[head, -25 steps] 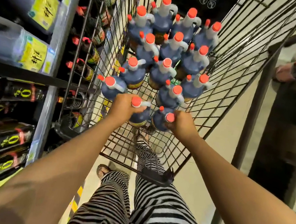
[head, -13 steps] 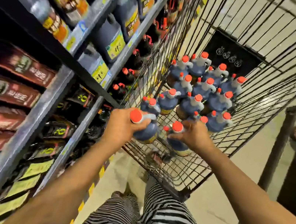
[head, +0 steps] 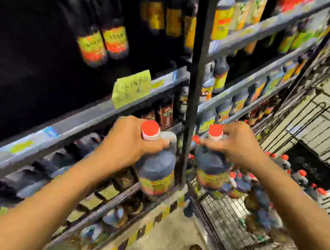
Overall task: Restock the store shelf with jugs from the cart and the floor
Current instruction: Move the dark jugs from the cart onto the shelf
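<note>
My left hand (head: pixel 128 143) grips a dark jug (head: pixel 158 167) with a red cap by its neck and handle, held in front of the store shelf (head: pixel 87 121). A second red-capped jug (head: pixel 211 166) hangs from my right hand (head: pixel 236 145), just right of the shelf's black upright post. Both jugs are in the air, above the floor and the near end of the wire cart (head: pixel 250 235). Several more red-capped jugs (head: pixel 300 178) stand in the cart to the right. The picture is blurred by motion.
Shelf levels above and below hold dark bottles with yellow labels (head: pixel 103 43). A yellow price tag (head: pixel 132 88) hangs on the shelf edge. A black upright post (head: pixel 194 82) stands between my hands. Yellow-and-black tape (head: pixel 143 229) marks the floor at the shelf's foot.
Both hands have lifted their jugs out of the cart and swung them left toward the shelf. My view has turned left from the cart to the shelving.
</note>
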Available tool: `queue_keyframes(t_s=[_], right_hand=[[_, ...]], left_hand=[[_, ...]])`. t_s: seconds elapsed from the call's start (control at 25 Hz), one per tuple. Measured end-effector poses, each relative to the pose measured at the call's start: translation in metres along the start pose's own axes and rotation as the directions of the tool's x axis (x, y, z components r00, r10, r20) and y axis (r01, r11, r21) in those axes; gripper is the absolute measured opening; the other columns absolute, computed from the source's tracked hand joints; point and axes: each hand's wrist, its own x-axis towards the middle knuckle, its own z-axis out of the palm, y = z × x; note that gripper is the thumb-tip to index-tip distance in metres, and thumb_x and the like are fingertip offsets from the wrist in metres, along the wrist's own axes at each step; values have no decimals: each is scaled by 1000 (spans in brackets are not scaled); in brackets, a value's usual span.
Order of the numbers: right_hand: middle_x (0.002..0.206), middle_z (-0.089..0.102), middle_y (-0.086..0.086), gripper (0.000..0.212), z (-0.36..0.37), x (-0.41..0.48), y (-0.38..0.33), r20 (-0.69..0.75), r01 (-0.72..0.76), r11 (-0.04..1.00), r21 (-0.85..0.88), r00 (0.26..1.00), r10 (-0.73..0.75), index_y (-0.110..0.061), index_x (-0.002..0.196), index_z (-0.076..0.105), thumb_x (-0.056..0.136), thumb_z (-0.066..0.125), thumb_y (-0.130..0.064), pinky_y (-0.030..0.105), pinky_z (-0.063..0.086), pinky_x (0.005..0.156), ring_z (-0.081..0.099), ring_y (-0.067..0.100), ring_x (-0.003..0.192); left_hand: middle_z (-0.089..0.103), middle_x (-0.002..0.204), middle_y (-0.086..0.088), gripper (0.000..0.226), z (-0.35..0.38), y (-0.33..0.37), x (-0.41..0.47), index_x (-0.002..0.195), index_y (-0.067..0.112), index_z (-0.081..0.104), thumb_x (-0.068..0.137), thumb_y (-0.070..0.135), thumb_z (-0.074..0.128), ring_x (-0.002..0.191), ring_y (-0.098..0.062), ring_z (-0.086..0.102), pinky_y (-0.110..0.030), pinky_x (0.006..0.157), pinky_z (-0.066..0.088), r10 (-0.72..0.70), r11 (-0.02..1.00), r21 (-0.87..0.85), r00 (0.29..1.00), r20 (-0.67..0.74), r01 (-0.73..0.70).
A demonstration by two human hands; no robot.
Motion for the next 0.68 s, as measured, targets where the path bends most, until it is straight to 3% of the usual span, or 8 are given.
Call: queue_keyframes(t_s=[0.12, 0.28, 0.52, 0.68], right_hand=[[37, 31, -10, 49, 8, 21, -68, 36, 166, 986, -21, 986, -165, -22, 42, 41, 66, 81, -35, 20, 24, 47, 26, -2, 44], [49, 32, 1, 51, 21, 36, -155, -1, 315, 949, 33, 949, -315, -3, 48, 48, 71, 78, -36, 28, 21, 49, 24, 4, 50], [38, 32, -7, 55, 61, 64, -231, -97, 446, 887, 118, 894, -437, -20, 43, 33, 78, 75, -27, 17, 22, 41, 32, 5, 39], [37, 33, -6, 56, 83, 96, -255, -188, 489, 853, 184, 869, -458, -17, 44, 32, 80, 73, -28, 18, 22, 42, 33, 6, 40]], left_hand=[[46, 48, -2, 55, -71, 1, -21, 55, 6, 56, 67, 57, 72, 50, -5, 28, -33, 47, 26, -8, 999, 34, 997, -81, 11], [36, 48, 2, 51, -152, 12, -49, 46, 14, 40, 75, 34, 77, 48, -6, 26, -26, 45, 22, 38, 995, 103, 977, -212, -16], [43, 48, -1, 44, -214, -8, -62, 51, 11, 45, 76, 28, 77, 47, -7, 34, -23, 44, 27, 61, 983, 183, 932, -357, 6], [55, 51, -11, 42, -226, -46, -53, 57, 0, 59, 71, 35, 77, 48, -6, 37, -20, 44, 27, 10, 985, 155, 885, -466, 71]])
